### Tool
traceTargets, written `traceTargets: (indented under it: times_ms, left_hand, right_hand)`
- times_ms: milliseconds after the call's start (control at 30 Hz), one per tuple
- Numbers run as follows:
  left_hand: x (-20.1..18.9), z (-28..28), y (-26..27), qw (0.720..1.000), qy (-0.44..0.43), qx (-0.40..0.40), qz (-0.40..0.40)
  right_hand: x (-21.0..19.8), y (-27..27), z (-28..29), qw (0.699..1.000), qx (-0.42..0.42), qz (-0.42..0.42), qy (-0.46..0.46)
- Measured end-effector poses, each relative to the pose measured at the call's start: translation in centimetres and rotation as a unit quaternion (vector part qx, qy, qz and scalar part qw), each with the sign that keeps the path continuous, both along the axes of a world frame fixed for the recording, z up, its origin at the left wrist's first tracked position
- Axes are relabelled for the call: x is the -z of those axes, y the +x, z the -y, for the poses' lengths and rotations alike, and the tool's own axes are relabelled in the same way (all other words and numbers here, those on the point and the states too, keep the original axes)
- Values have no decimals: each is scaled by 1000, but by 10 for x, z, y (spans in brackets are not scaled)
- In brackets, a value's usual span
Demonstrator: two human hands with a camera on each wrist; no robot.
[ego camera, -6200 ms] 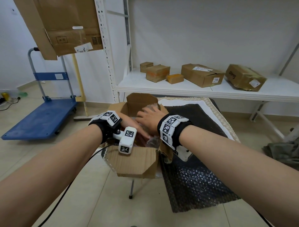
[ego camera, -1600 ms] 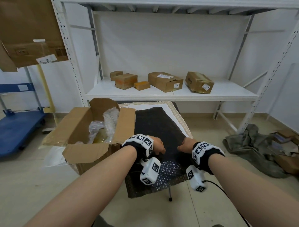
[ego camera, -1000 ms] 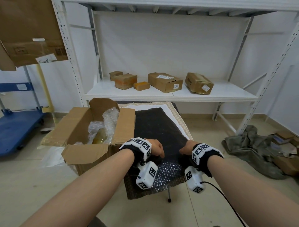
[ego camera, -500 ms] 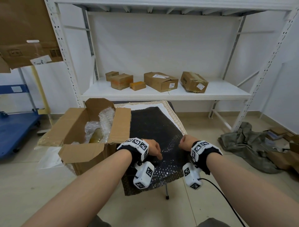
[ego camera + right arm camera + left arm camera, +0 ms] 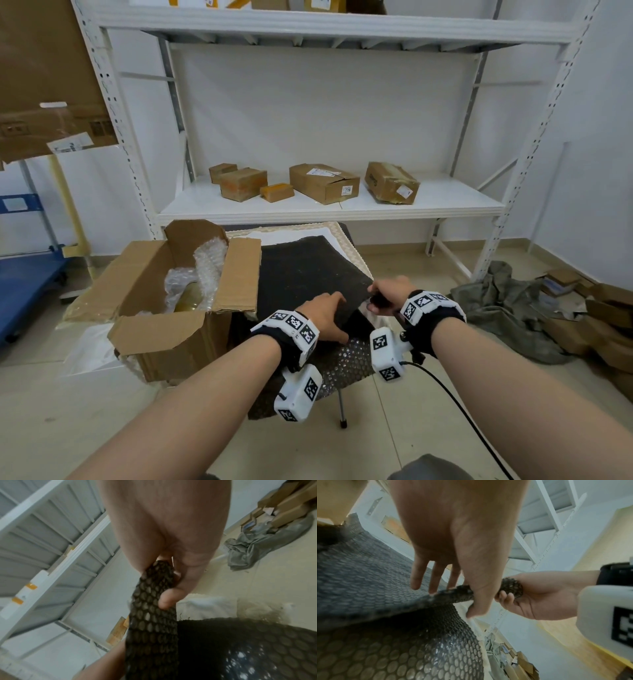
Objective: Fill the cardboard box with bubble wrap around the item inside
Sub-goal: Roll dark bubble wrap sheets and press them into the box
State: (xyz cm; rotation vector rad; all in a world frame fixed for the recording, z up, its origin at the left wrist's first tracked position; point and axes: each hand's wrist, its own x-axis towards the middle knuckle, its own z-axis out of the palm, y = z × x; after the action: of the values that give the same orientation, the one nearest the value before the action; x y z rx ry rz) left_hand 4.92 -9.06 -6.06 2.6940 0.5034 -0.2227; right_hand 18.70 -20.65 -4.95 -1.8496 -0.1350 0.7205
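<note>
Cardboard box (image 5: 178, 301), flaps open, at left end of bench (image 5: 346, 236); clear bubble wrap (image 5: 205, 270) bunched inside around yellowish item (image 5: 188, 298). Black bubble wrap sheet (image 5: 301, 270) spread just right of box, near right corner lifted and rolled. Right hand (image 5: 388, 294), grip closed around rolled corner (image 5: 511, 586). Left hand (image 5: 325, 317), fingers (image 5: 435, 578) straight on top of sheet, thumb under lifted edge. Parcels (image 5: 323, 181) on white shelf (image 5: 445, 198) beyond; grey cloth (image 5: 507, 305) on floor, right.
</note>
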Motion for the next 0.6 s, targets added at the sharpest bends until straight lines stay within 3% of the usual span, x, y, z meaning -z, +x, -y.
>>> traceTargets:
  times_ms: [200,300,433,600]
  left_hand:
    - [-10,-3,2,997,-31,-19,70]
    - [-16,-8,1,996,-18,-23,88]
    - [-20,-13,-1,994,5,-32,102]
    - [-14,-18,-7,992,26,-63,110]
  right_hand:
    - [-3,2,10,988,26,8,153]
    - [3,4,13,991,-32,92,87]
    - [15,11,13,962,-92,255,6]
    - [7,-2,14,966,-39,246,67]
